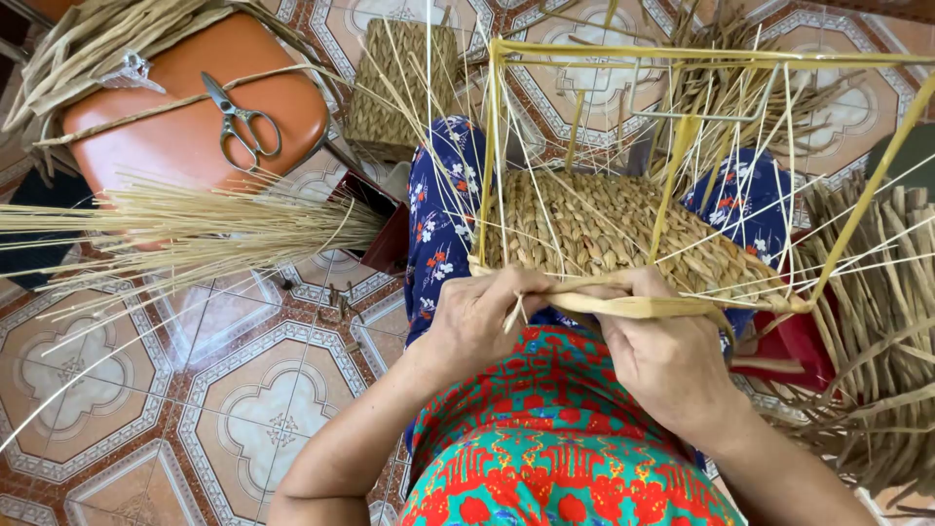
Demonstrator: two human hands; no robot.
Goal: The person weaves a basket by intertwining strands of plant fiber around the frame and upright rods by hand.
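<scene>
Both our hands, left hand and right hand, pinch the flat strand at mid-frame; we should keep it taut against the woven basket.

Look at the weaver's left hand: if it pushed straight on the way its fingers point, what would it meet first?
The left hand points up-right toward the near edge of the half-woven basket on the lap. It would likely meet that woven wall and the flat strand right away, though depth is hard to judge.
</scene>
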